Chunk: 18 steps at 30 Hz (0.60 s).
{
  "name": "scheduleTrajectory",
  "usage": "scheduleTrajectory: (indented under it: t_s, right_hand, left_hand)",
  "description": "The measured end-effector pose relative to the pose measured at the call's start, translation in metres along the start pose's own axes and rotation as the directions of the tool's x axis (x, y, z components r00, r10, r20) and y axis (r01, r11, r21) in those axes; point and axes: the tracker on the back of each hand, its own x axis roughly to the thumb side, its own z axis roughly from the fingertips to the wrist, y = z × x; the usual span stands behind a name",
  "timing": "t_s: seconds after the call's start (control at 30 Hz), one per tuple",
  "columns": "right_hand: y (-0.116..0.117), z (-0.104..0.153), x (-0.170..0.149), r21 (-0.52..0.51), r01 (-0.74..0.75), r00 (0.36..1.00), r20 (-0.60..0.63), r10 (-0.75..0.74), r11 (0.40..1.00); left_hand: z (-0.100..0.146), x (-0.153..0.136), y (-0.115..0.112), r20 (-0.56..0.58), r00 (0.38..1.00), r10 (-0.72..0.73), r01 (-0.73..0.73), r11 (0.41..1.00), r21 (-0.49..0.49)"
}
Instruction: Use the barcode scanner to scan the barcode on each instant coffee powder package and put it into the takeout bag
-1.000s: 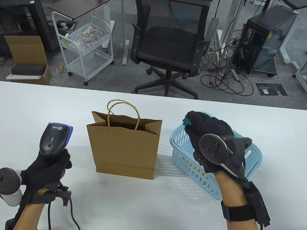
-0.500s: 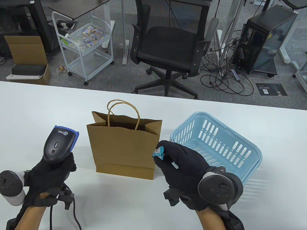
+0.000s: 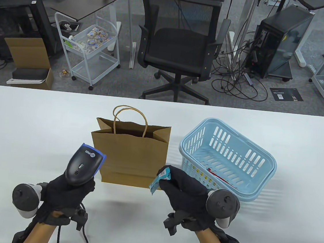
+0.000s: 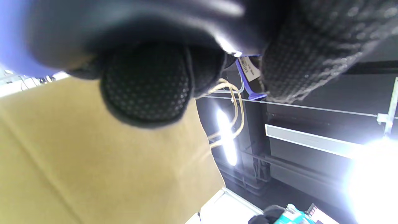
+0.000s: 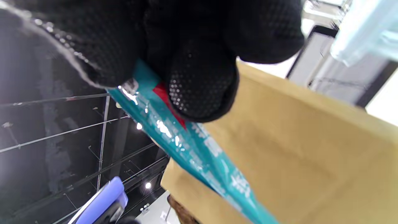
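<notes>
My left hand (image 3: 66, 194) grips a black barcode scanner (image 3: 83, 166) with a blue nose, its head tilted up and to the right. My right hand (image 3: 184, 193) pinches a teal coffee packet (image 3: 159, 180) in front of the brown paper takeout bag (image 3: 132, 156), to the right of the scanner. In the right wrist view the packet (image 5: 192, 149) sticks out from under my fingertips (image 5: 202, 84), the bag (image 5: 295, 149) behind it. The left wrist view shows my fingers (image 4: 146, 87) around the scanner, the bag (image 4: 93, 161) beyond, and the packet (image 4: 293, 216) at the bottom edge.
A light blue slotted basket (image 3: 264, 167) stands to the right of the bag with at least one red packet (image 3: 220, 175) inside. The scanner's cable (image 3: 85, 235) trails off the table's near edge. An office chair (image 3: 179, 42) stands beyond the white table (image 3: 20, 124).
My right hand lifted the teal packet out of the basket and carried it left and nearer, in front of the bag. My left hand moved the scanner right, turning its head toward the packet.
</notes>
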Motion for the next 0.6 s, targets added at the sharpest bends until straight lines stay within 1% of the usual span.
scheduleTrajectory:
  t_s: [0.07, 0.17, 0.23, 0.37, 0.47, 0.53, 0.6]
  right_hand:
    - [0.007, 0.006, -0.012, 0.037, 0.052, 0.998, -0.021, -0.051, 0.998]
    - [0.016, 0.009, -0.026, 0.093, 0.096, 0.993, -0.081, -0.088, 0.991]
    - [0.023, 0.01, -0.033, 0.11, 0.149, 0.984, -0.119, -0.135, 0.983]
    - [0.029, 0.012, -0.043, 0.15, 0.162, 0.976, -0.171, -0.136, 0.975]
    - [0.032, 0.013, -0.052, 0.167, 0.209, 0.961, -0.22, -0.17, 0.964]
    - [0.033, 0.013, -0.057, 0.163, 0.25, 0.945, -0.256, -0.203, 0.955]
    - [0.033, 0.013, -0.059, 0.162, 0.26, 0.939, -0.273, -0.21, 0.952]
  left_hand:
    - [0.001, 0.002, -0.007, 0.019, 1.0, -0.017, 0.017, 1.0, -0.016]
    - [0.003, 0.007, -0.019, 0.046, 0.998, -0.045, 0.048, 0.996, -0.071]
    - [0.004, 0.009, -0.029, 0.067, 0.996, -0.066, 0.073, 0.991, -0.116]
    - [0.006, 0.009, -0.043, 0.069, 0.996, -0.058, 0.071, 0.977, -0.202]
    - [0.006, 0.009, -0.051, 0.062, 0.997, -0.047, 0.062, 0.962, -0.266]
    - [0.006, 0.008, -0.054, 0.047, 0.998, -0.03, 0.043, 0.95, -0.311]
    - [0.005, 0.007, -0.057, 0.036, 0.999, -0.025, 0.037, 0.936, -0.351]
